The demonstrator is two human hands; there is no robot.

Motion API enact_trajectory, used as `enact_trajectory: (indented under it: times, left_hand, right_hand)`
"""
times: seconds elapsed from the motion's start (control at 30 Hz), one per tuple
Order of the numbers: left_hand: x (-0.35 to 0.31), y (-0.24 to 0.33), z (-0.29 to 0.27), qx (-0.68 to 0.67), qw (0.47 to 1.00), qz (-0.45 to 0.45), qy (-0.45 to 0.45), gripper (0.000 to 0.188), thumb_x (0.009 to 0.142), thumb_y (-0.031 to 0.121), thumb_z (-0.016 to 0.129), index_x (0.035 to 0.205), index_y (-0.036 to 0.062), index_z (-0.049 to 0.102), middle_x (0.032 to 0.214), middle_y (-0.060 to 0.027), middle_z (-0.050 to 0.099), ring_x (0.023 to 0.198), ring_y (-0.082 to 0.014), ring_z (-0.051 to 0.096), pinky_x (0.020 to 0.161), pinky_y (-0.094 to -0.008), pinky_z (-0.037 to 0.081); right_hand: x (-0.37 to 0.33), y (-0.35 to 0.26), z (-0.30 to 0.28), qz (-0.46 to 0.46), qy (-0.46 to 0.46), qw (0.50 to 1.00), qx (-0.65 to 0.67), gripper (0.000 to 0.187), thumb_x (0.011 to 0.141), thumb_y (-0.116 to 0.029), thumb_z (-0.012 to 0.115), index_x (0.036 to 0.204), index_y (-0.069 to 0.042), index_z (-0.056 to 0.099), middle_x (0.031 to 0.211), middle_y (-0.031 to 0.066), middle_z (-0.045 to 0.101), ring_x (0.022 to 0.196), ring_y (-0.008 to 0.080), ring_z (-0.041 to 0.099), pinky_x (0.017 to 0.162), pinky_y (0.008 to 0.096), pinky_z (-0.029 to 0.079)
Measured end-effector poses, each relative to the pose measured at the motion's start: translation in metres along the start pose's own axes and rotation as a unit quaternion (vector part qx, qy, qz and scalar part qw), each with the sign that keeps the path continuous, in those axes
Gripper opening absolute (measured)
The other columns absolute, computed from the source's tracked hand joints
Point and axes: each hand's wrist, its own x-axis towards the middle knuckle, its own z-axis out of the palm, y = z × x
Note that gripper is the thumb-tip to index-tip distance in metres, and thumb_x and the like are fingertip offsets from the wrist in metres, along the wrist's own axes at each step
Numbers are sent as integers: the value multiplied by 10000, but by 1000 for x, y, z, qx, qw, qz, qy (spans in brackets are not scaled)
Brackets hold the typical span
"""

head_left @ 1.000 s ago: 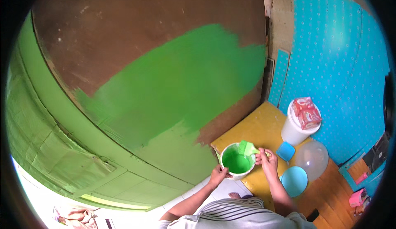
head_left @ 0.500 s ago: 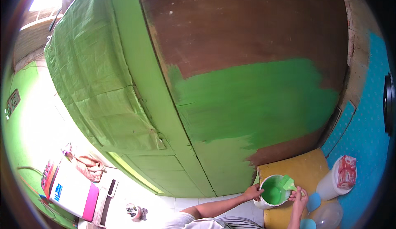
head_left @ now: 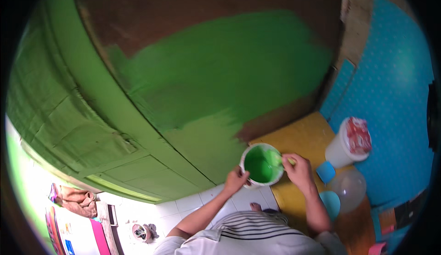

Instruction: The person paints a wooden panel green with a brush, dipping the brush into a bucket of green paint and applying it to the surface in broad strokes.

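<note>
My left hand [head_left: 237, 180] grips the near left rim of a white paint bucket [head_left: 245, 157], which holds green paint [head_left: 258, 167]. In my right hand [head_left: 299, 168] is a paintbrush [head_left: 274, 158], its head loaded with green and tilted inside the bucket's right rim. Beyond the bucket stands a brown wooden panel [head_left: 151, 7], partly covered with fresh green paint [head_left: 229, 62]; its upper part and a strip at the lower right are still brown.
Under the bucket's right side is a yellow tabletop [head_left: 303, 133]. It holds a white container [head_left: 337, 149] topped by a red packet [head_left: 358, 135], a clear round container [head_left: 351, 190] and a light-blue lid [head_left: 330, 203]. A blue dotted wall [head_left: 386, 80] rises at right; a washing machine [head_left: 82, 232] is lower left.
My view has turned down and to the right, so the panel and bucket appear further left and higher. The brush head now sits lower inside the bucket's rim.
</note>
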Motion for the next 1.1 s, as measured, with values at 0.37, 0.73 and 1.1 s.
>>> enact_trajectory:
  times: [0.37,0.73,1.1]
  left_hand:
    - [-49,58,-28,-25,998,11,63,238,942,143,613,826,-16,479,614,-76,586,598,-212,709,462,-270,467]
    - [-72,74,-30,-36,999,-1,41,263,948,144,617,809,3,443,613,-51,551,612,-196,709,460,-252,460]
    - [-71,55,-33,-69,996,-15,58,245,953,151,606,825,-3,464,618,-56,565,620,-209,717,468,-257,463]
  right_hand:
    - [15,-36,36,-72,-106,976,-173,234,883,-231,642,979,-21,681,889,188,696,786,364,679,709,425,541]
    - [9,0,102,-125,-195,920,-317,212,916,-206,581,900,-13,666,870,197,681,779,364,683,709,450,550]
    - [9,-32,44,-27,-130,990,-54,190,882,-229,655,971,-74,719,824,160,706,708,265,690,674,375,536]
